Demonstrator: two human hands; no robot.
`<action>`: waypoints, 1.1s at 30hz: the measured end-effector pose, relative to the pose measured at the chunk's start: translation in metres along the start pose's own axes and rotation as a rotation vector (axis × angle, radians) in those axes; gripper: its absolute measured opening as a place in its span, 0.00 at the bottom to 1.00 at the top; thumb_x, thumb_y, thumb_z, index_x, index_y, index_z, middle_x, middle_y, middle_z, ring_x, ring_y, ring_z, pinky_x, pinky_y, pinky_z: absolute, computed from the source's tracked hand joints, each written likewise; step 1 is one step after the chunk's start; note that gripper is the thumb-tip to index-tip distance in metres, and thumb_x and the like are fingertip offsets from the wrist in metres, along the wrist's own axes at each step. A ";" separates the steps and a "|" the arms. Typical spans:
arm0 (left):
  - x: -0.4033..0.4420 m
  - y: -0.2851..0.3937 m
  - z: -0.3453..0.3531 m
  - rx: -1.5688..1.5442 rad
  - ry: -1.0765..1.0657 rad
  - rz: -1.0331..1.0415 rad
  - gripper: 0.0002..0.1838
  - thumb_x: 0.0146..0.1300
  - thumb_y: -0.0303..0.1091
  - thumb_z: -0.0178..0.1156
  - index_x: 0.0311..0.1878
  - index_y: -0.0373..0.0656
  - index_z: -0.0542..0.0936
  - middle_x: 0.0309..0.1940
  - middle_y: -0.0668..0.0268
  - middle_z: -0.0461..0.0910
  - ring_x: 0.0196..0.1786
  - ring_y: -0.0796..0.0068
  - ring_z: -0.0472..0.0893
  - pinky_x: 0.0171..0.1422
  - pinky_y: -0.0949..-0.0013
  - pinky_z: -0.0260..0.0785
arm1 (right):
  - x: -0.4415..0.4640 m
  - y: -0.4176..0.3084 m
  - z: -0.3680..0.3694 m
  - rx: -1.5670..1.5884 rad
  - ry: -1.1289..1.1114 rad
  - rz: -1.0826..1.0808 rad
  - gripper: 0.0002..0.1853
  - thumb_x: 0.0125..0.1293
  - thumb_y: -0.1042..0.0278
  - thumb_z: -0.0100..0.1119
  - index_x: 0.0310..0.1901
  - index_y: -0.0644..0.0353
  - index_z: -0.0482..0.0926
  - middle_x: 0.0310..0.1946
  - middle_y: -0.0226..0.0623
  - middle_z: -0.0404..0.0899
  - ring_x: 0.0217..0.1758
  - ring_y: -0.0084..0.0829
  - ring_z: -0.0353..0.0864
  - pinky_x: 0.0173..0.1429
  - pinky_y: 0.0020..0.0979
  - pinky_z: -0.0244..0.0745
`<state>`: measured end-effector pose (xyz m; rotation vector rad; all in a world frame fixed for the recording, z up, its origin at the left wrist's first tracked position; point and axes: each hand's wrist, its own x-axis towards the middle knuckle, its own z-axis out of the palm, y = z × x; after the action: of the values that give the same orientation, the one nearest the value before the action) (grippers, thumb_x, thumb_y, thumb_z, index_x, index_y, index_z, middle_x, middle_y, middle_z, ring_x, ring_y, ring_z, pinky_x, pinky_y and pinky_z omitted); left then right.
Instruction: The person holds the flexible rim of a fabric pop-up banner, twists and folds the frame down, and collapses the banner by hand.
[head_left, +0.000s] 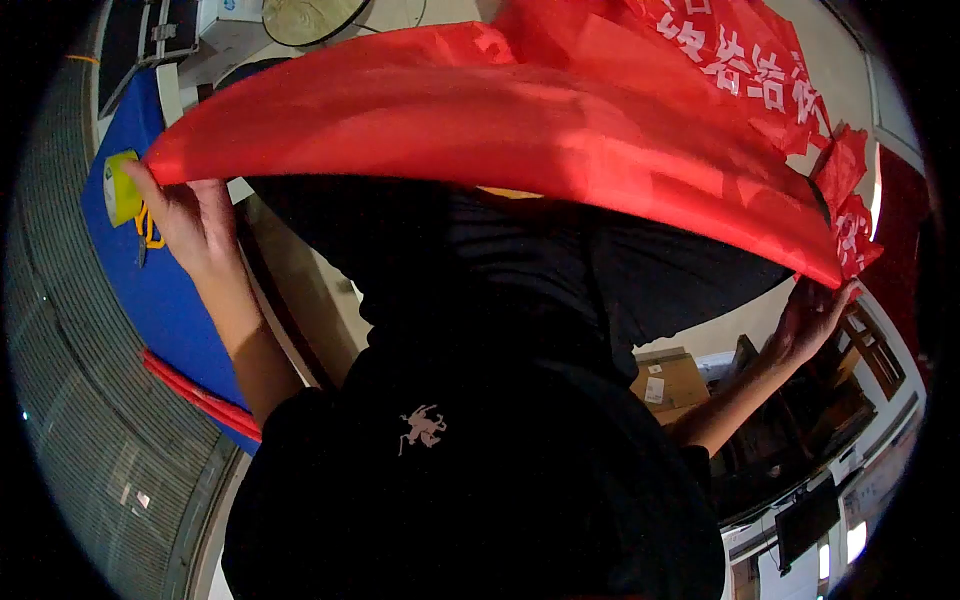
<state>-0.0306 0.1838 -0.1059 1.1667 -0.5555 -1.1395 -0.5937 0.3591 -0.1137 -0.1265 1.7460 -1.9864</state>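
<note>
A long red cloth banner stretches across my lap between my two hands, folded into a band along its near edge. My left hand grips the banner's left end, thumb up along its corner. At the opposite end, my right hand pinches the right corner. More of the red fabric, with white Chinese characters, spreads out crumpled beyond the band at the upper right. Close by my left hand are a yellow-green tape roll and orange-handled scissors on a blue surface.
The blue surface runs along my left, with red folded strips at its near end. A cardboard box stands on the floor at right. At upper left are a black case and a round, dark-rimmed item.
</note>
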 end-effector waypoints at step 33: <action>0.004 -0.026 -0.013 0.560 0.008 0.189 0.21 0.67 0.47 0.50 0.50 0.36 0.73 0.44 0.58 0.78 0.44 0.66 0.78 0.54 0.65 0.70 | -0.002 0.005 -0.028 -0.483 -0.181 -0.154 0.17 0.66 0.62 0.52 0.52 0.62 0.72 0.47 0.38 0.73 0.52 0.29 0.73 0.52 0.30 0.72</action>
<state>-0.0286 0.1866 -0.1355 1.5531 -0.9980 -0.8359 -0.6012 0.3847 -0.1233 -0.5967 2.1070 -1.5525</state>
